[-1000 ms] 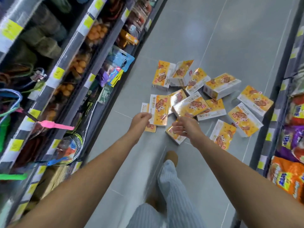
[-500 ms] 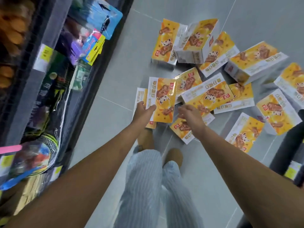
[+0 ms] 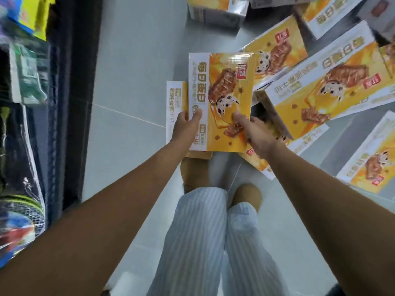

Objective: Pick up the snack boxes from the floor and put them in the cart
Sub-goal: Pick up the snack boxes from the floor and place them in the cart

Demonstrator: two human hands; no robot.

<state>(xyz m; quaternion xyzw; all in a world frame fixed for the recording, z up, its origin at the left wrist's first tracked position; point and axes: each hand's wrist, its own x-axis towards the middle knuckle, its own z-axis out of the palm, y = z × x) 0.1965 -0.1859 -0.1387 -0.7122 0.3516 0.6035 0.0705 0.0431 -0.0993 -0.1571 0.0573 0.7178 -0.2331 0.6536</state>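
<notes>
We hold one yellow snack box (image 3: 222, 99), printed 每日蛋白 beside a small red logo, in both hands. Our left hand (image 3: 186, 128) pinches its 9 o'clock edge, thumb on top, and our right hand (image 3: 257, 138) pinches the 4 o'clock corner likewise. It overlaps another box (image 3: 176, 97) on the grey floor (image 3: 128, 86), with matching boxes (image 3: 333, 86) strewn from 12 to 3 o'clock.

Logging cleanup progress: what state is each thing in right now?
held snack box, printed face up, gripped at both side edges.
left hand, grips its left edge.
right hand, grips its right edge, thumb on top.
box beneath, partly covered, on the floor.
other snack boxes, scattered on the floor, some overlapping.
</notes>
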